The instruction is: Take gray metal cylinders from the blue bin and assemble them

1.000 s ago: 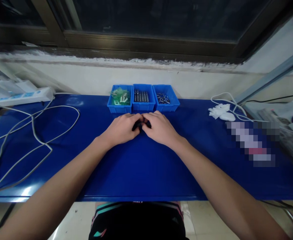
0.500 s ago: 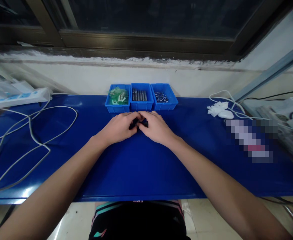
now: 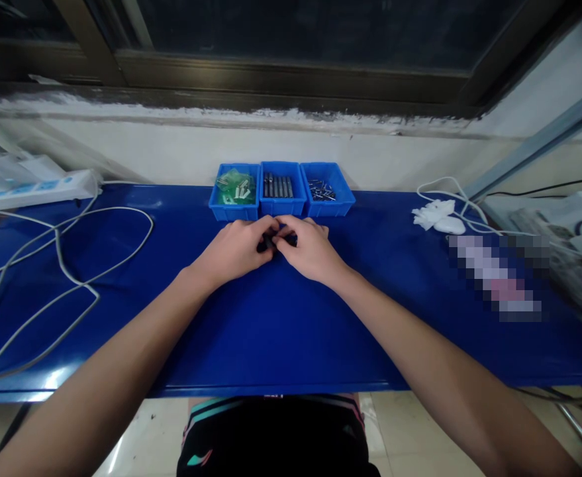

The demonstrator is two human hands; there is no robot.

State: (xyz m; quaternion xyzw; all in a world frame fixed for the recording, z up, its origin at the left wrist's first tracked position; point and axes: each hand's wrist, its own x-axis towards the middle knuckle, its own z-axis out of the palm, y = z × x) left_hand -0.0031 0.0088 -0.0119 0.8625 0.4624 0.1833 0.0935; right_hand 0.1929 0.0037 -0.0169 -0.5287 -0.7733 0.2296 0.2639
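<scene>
Forearms are stretched forward from the bottom corners and converge at mid-table. Left hand (image 3: 234,249) is laid palm down, knuckles up, fingers curled toward the centre. Right hand (image 3: 310,250) is mirrored, its fingers bent inward to meet the left ones. A small black part (image 3: 269,242) is pinched between the fingertips of both hands; only a dark sliver of it is seen, the rest is covered by fingers, so its shape cannot be told. Both hands are closed on it, and it is kept low over the blue table top (image 3: 281,331); contact with the surface cannot be told.

Just beyond the hands, three blue bins are set in a row against the wall, touching side by side. Left bin (image 3: 235,192) is filled with green bags and pale small parts. Middle bin (image 3: 280,189) is loaded with grey metal pins laid in parallel. Right bin (image 3: 326,191) is loaded with loose small metal pieces. The black part is found just in front of the middle bin, near but apart from it.

Far left, a white power strip (image 3: 37,189) is placed at the table's back edge, and its white cable (image 3: 72,265) is looped across the surface, well apart from the hands. Right of the hands, a white mouse (image 3: 448,226) with a crumpled white bit beside it is seen, then a blurred patch. Nothing is placed between the hands and the bins.
</scene>
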